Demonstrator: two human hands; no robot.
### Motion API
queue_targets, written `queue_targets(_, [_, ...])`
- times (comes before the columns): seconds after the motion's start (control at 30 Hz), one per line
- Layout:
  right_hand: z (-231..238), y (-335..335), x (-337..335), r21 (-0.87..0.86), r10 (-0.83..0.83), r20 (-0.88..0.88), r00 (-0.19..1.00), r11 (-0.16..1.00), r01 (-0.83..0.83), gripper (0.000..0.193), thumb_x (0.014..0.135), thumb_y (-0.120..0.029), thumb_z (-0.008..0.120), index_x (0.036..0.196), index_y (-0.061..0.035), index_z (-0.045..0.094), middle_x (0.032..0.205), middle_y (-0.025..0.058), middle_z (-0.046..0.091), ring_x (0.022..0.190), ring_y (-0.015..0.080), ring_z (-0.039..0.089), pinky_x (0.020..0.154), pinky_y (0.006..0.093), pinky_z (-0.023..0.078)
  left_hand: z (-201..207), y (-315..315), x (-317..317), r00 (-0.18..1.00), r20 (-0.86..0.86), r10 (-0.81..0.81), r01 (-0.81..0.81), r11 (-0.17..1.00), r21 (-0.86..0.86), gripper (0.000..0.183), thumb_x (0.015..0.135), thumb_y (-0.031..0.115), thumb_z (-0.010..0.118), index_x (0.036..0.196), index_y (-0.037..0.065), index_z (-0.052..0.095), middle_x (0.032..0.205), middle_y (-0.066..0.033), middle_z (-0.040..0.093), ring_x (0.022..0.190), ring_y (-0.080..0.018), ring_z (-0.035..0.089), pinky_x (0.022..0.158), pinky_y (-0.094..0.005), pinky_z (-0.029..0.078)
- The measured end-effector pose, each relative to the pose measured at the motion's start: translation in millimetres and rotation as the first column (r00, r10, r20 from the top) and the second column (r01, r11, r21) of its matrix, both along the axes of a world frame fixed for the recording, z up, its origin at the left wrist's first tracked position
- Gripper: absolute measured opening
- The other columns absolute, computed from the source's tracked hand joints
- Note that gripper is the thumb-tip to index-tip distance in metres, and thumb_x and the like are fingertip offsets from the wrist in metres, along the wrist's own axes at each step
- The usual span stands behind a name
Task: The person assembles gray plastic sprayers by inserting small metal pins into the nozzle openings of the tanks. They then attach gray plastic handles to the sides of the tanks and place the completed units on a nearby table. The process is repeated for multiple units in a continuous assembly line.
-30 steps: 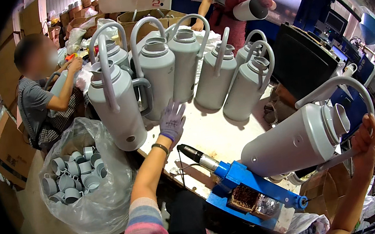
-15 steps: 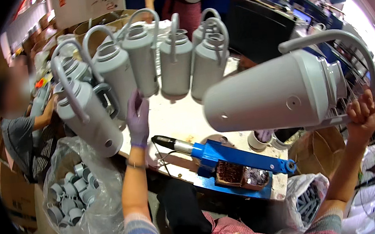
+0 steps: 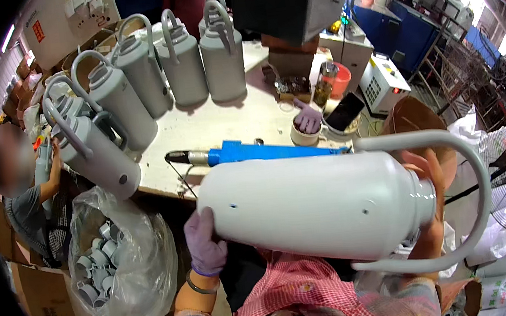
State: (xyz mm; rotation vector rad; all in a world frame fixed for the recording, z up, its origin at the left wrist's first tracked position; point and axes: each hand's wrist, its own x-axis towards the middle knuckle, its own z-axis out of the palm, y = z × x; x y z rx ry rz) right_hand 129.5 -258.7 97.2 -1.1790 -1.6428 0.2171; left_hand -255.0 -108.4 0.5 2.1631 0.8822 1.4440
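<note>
We hold grey jug (image 3: 308,208) lengthwise left-to-right: left hand (image 3: 205,246) clasping base, right hand (image 3: 433,170) behind neck, closure we cannot tell.

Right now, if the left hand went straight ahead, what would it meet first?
Probably the grey jug; the gloved left hand already seems against its base end, though depth is hard to judge.

Around held jug (image 3: 308,205), other jugs (image 3: 181,69) on table (image 3: 236,122) at 10 to 11 o'clock, cups (image 3: 99,274) in bag (image 3: 156,262) at 9, glove (image 3: 308,117) in mug (image 3: 306,139) at 12
</note>
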Motion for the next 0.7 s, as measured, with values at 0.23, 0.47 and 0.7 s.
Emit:
queue_targets(0.23, [-108,-149,14,-0.459,-0.517,-0.183,0.836,0.797,0.392,0.116,0.072,-0.074,0.068,0.149,0.0051,0.032,0.144,0.0247,0.045,0.127,0.0326,0.051,0.111,0.0414,0.033,-14,-46,30,0.859,0.073,-0.506,0.47,0.724,-0.505,0.029,0.093,0.003,0.055,0.12,-0.007,0.058,0.11,-0.0176,0.067,0.095,-0.0258,0.067,0.086,-0.0342,0.053])
queue_targets(0.47, [-150,-243,7,-0.649,-0.647,-0.23,0.727,0.659,0.38,0.115,0.054,-0.061,0.088,0.141,0.0012,0.046,0.14,0.0129,0.049,0.13,0.0266,0.047,0.111,0.0388,0.032,-59,32,107,0.604,-0.021,-0.797,0.666,0.519,-0.536,0.037,0.092,0.014,0.056,0.128,0.006,0.059,0.118,-0.019,0.064,0.105,-0.0294,0.065,0.093,-0.0359,0.051])
queue_targets(0.7, [-97,-246,72,-0.673,-0.707,-0.157,0.69,0.588,0.449,0.096,0.049,-0.025,0.093,0.134,-0.0041,0.054,0.126,0.0076,0.059,0.116,0.021,0.056,0.099,0.0344,0.043,-130,133,144,0.43,-0.843,-0.323,0.068,0.943,-0.326,0.062,0.086,0.035,0.067,0.14,0.01,0.048,0.128,-0.0253,0.058,0.12,-0.0393,0.054,0.103,-0.0449,0.043])
